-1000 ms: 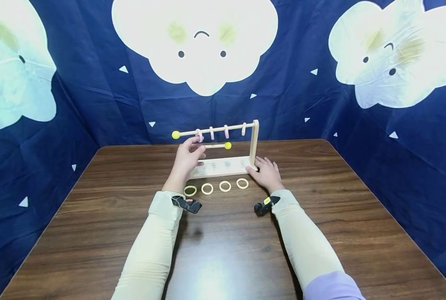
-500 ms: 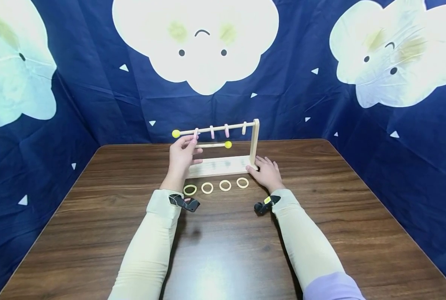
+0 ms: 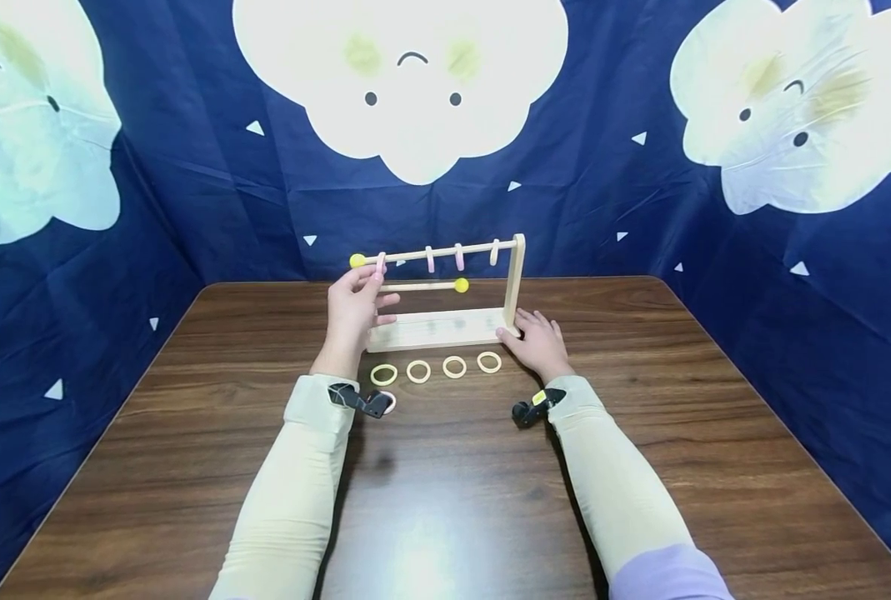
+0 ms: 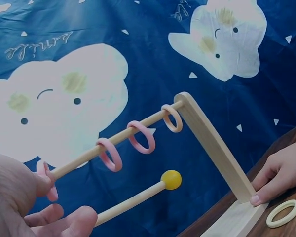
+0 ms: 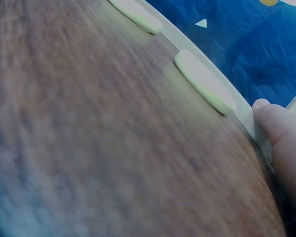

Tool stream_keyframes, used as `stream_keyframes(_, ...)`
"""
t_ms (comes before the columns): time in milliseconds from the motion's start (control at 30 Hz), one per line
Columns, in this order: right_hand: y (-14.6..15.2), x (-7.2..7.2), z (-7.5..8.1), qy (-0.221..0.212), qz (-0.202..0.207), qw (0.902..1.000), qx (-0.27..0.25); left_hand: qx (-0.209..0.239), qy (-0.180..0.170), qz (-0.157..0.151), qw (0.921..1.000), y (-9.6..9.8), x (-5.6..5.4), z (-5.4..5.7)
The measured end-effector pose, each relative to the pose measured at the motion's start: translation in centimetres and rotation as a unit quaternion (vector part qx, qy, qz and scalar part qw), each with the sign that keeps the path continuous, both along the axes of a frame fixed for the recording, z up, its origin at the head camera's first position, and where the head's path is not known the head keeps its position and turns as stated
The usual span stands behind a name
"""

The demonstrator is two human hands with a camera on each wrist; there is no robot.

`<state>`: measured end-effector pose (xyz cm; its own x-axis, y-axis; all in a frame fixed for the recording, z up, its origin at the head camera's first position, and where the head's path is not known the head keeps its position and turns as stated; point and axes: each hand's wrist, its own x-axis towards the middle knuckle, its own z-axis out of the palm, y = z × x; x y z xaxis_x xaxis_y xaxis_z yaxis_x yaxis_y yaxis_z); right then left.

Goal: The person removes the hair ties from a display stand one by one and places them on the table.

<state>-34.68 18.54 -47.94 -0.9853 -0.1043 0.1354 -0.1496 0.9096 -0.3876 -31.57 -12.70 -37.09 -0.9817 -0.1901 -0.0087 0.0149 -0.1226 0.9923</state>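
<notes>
A wooden stand [image 3: 437,330] has one upright post and two rods with yellow ball ends. My left hand [image 3: 351,312] pinches a pink ring [image 4: 53,192] on the upper rod [image 3: 445,253], close to its yellow ball [image 3: 357,261]. Farther along that rod hang two more pink rings [image 4: 110,155] and a peach-coloured ring [image 4: 172,119] near the post [image 3: 516,279]. Below, the shorter rod [image 4: 133,201] carries no visible ring; my left fingers cover its near part. My right hand [image 3: 541,343] holds the base's right end, thumb in front and fingers beside the post.
Several pale yellow-green rings [image 3: 454,367] lie in a row on the wooden table [image 3: 445,467] before the base. Another pink ring [image 3: 391,403] is partly hidden by the left wrist camera [image 3: 358,400]. A dark blue cloth [image 3: 595,192] with clouds surrounds the table.
My left hand has moved left along the upper rod, sliding the pink ring toward the yellow ball end. The right hand has stayed at the base.
</notes>
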Motion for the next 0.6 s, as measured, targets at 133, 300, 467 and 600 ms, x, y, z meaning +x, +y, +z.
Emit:
stream_keyframes(133, 0.0, 0.0, -0.1, 0.002, 0.001, 1.0, -0.004, 0.0, 0.0, 0.01, 0.9999, -0.4, 0.1, 0.0)
stream_keyframes(300, 0.0, 0.1, 0.0, 0.003, 0.0, 1.0, -0.004, -0.003, -0.001, 0.016, 0.9999, -0.9, 0.1, 0.1)
stream_keyframes(467, 0.0, 0.1, 0.2, 0.004, 0.001, 1.0, -0.005, 0.012, -0.005, 0.022, 0.9997, -1.4, 0.1, 0.0)
stream_keyframes(600, 0.0, 0.2, 0.3, 0.001, 0.002, 1.0, -0.004, 0.014, -0.005, 0.026, 0.9995, -1.7, 0.2, 0.1)
